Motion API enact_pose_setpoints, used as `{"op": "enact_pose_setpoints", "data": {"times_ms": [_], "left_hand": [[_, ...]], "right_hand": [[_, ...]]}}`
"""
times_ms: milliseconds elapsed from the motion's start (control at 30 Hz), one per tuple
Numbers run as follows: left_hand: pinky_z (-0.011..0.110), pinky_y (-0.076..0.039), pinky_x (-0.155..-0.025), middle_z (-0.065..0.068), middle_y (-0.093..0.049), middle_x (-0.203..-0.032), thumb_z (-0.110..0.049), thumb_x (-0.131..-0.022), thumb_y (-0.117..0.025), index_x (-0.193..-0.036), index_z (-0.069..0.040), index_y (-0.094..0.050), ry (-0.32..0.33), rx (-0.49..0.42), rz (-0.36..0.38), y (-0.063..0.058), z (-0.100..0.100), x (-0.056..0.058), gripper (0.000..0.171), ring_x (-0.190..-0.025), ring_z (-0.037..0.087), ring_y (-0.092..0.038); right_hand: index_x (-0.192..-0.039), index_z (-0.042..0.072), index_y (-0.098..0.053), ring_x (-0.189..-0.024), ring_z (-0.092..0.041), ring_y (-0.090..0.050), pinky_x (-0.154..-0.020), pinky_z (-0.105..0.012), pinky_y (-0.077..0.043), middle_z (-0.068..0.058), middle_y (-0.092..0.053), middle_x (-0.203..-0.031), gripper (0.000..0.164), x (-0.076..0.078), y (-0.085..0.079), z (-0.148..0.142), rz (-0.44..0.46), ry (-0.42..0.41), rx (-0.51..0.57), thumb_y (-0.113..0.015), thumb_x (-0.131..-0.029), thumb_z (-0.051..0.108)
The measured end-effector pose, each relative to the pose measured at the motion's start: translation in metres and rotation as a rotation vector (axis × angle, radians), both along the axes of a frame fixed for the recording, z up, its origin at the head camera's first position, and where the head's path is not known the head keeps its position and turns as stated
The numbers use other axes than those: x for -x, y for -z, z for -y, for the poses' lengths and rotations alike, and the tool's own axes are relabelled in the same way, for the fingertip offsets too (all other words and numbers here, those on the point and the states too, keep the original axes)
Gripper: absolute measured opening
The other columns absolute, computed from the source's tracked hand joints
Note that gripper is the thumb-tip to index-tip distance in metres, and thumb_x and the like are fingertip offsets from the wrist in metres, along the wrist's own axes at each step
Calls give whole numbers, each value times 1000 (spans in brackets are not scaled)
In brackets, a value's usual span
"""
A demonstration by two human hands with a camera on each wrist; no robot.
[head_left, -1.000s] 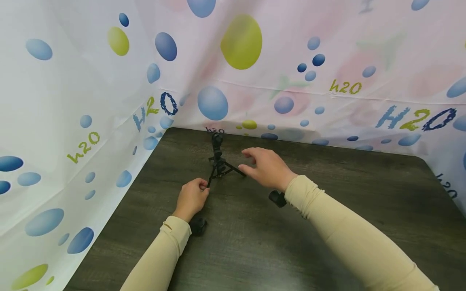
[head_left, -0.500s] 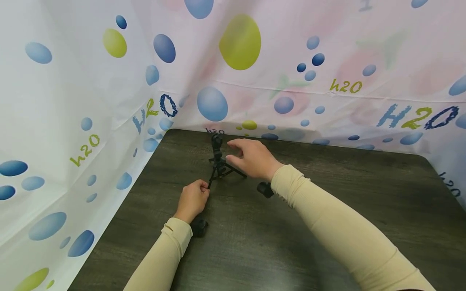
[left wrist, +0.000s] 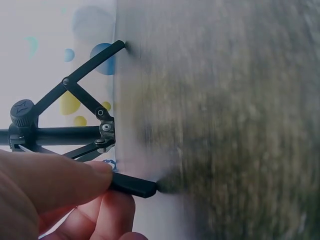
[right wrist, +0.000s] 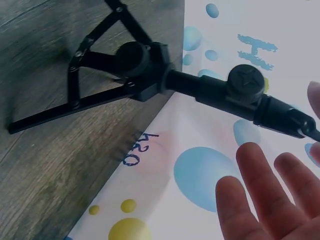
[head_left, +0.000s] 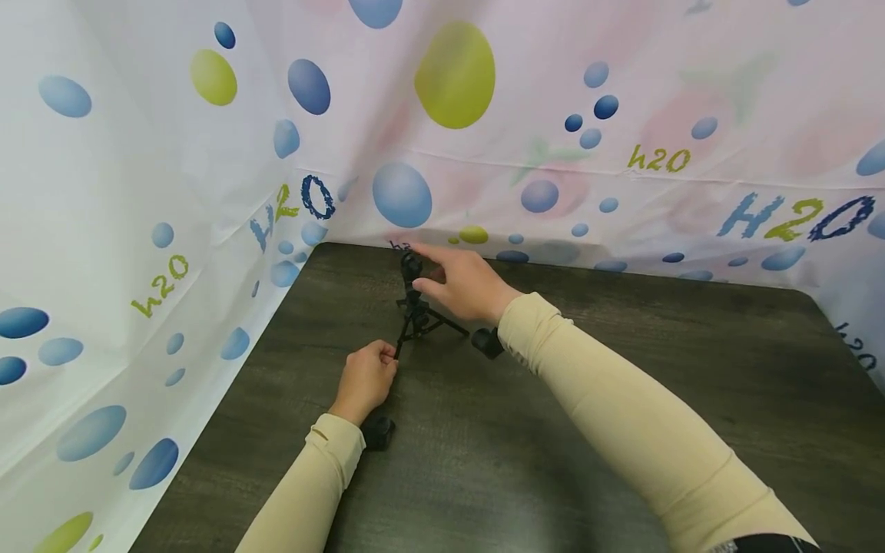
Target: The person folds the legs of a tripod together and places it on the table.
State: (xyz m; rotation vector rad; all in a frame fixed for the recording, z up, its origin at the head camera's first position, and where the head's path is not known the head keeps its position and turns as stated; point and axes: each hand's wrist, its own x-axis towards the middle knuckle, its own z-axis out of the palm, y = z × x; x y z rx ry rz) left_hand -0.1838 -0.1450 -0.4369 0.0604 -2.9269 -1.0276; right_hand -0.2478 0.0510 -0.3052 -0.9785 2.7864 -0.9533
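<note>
A small black tripod stands upright on the dark table with its legs spread. My left hand pinches the lower end of its near leg; in the left wrist view the thumb and fingers hold that leg just above its foot. Beside the upper end of the tripod is my right hand, its fingers extended and apart from the thumb. The right wrist view shows the centre column with its round knob, and the fingers alongside the top end, not wrapped round it.
The dark wood-grain table ends at a white curtain printed with bubbles and lettering, close behind the tripod. More of the curtain runs along the left edge. A black wrist camera sits under each wrist, the left one near the tabletop.
My right hand has moved left and away from me, from the right of the tripod to beside its top. The left hand keeps its pinch on the leg.
</note>
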Motion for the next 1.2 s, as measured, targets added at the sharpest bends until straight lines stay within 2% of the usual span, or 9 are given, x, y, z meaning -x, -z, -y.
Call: {"op": "enact_pose_setpoints", "data": {"times_ms": [133, 233, 333, 400, 467, 633, 800, 1067, 1200], "left_hand": [[40, -53, -68, 5, -67, -88, -7, -94, -68, -103, -2, -69, 0, 4, 9, -1, 0, 1, 10, -77, 21, -63], [40, -53, -70, 5, -67, -89, -7, -94, -68, -104, -3, -69, -1, 6, 22, -1, -1, 2, 11, -79, 22, -63], [40, -53, -70, 5, -67, -89, -8, -94, -69, -104, -3, -69, -1, 7, 28, -1, -1, 3, 11, -80, 22, -64], [40, -53, -69, 5, -67, -89, -8, -94, -69, -103, -4, -69, -3, 10, 28, -1, -1, 3, 10, -79, 21, -63], [40, -53, -69, 4, -67, -88, -8, -94, -69, -102, -4, -69, -7, 14, 27, -1, 0, 3, 9, -77, 21, -63], [40, -53, -67, 4, -67, -86, -8, -94, -69, -100, -4, -69, -17, 11, 48, -2, 0, 2, 8, -74, 20, -62], [40, -53, -68, 4, -68, -86, -9, -94, -69, -99, -4, -70, -12, 18, 41, -2, 0, 1, 8, -75, 21, -63], [44, -56, -69, 10, -71, -89, -7, -93, -70, -98, 0, -72, 13, 117, 29, -1, 3, -4, 9, -79, 29, -68], [45, -56, -68, 10, -70, -87, -5, -92, -70, -96, 0, -72, 30, 131, 0, 0, 4, -5, 7, -77, 30, -68]], "right_hand": [[-156, 14, -37, -110, -20, -63, -93, -39, -50, -7, -51, -147, 55, 3, -6, 7, -7, -31, 6, -55, -105, 22], [-154, 12, -41, -82, -19, -62, -74, -34, -49, -8, -59, -136, 49, 5, -8, 11, -20, -42, -6, -51, -106, 18], [-152, 11, -44, -55, -16, -44, -57, -32, -38, -9, -66, -101, 46, 6, -9, 13, -30, -34, -27, -49, -106, 15], [-151, 11, -45, -48, -14, -36, -53, -30, -34, -7, -63, -85, 45, 6, -9, 13, -36, -27, -37, -48, -107, 14], [-151, 11, -46, -47, -13, -33, -53, -29, -33, -6, -55, -73, 44, 6, -8, 13, -45, -23, -43, -49, -107, 14], [-150, 11, -47, -46, -13, -34, -54, -30, -35, -4, -55, -79, 44, 5, -5, 13, -50, -16, -36, -49, -106, 14], [-150, 10, -47, -46, -13, -35, -54, -30, -36, -5, -54, -71, 44, 4, -2, 13, -62, -11, -42, -50, -106, 14], [-149, 9, -48, -45, -12, -35, -51, -28, -34, -3, -53, -67, 44, 4, -2, 16, -107, -15, -49, -52, -106, 14], [-148, 9, -48, -43, -11, -33, -49, -27, -33, -3, -53, -67, 43, 4, -2, 17, -119, -16, -57, -52, -106, 14]]}}
